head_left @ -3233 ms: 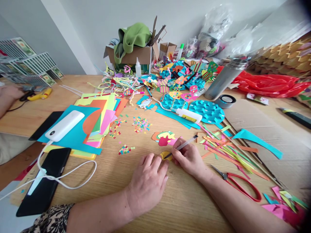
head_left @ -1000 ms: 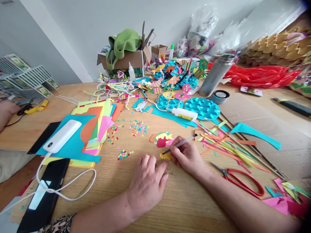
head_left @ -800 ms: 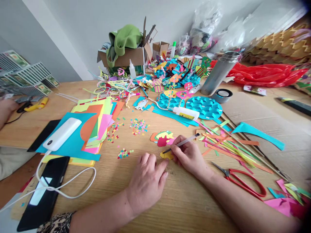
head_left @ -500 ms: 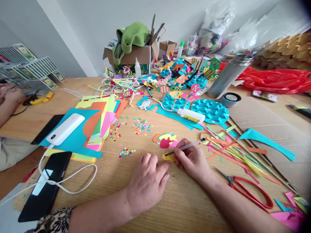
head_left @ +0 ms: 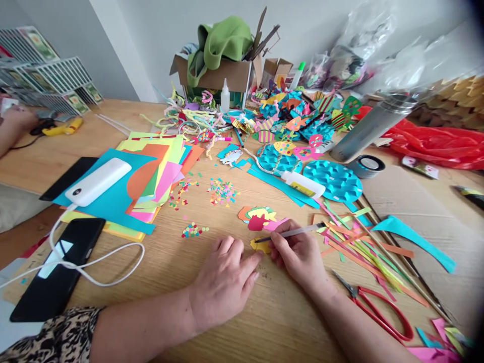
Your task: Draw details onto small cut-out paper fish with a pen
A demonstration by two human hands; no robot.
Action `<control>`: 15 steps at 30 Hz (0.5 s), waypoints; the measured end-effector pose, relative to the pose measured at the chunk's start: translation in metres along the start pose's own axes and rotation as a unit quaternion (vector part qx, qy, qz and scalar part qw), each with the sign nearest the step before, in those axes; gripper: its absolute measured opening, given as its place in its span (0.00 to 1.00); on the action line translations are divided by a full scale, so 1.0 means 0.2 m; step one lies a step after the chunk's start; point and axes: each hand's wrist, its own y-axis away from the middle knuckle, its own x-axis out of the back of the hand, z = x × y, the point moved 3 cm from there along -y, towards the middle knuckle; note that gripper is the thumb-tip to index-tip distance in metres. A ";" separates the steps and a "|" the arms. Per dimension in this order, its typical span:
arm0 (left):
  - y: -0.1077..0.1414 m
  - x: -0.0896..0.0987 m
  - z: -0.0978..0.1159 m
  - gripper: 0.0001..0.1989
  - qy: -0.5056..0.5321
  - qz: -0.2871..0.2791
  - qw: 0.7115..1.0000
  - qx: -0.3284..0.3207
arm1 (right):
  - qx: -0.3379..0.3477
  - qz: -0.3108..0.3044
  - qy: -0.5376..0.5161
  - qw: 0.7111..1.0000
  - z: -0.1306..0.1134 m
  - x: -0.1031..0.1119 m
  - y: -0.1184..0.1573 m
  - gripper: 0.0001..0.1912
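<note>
A small yellow paper fish [head_left: 258,245] lies on the wooden table between my hands. My right hand [head_left: 300,257] is closed around a slim translucent pen [head_left: 304,230], whose dark tip touches the fish. With palm down and fingers loosely bent, my left hand [head_left: 226,282] rests on the table, its index fingertip at the fish's lower edge. Just beyond are stacked paper fish cut-outs, a crimson one [head_left: 257,223] in front. Red-handled scissors [head_left: 372,305] lie to the right of my right forearm.
Coloured paper sheets [head_left: 151,176], a white power bank [head_left: 99,182] and a black phone [head_left: 56,269] are at left. Confetti [head_left: 222,191] lies ahead. Paper strips [head_left: 372,242], a glue bottle [head_left: 302,184] and a metal flask [head_left: 372,128] occupy the right. Another person's hand [head_left: 17,123] shows far left.
The camera view has shifted slightly. My right hand still holds the pen on the yellow fish, and my left hand stays beside it with little visible movement.
</note>
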 end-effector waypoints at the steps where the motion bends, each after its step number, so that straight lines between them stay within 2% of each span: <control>1: 0.00 0.00 0.00 0.14 0.000 0.000 1.000 0.000 | 0.000 0.002 0.000 1.000 0.00 0.00 0.00 0.12; 15: 0.00 0.02 0.00 0.13 -0.013 0.004 1.000 -0.001 | 0.002 0.003 0.008 1.000 0.01 0.00 0.00 0.12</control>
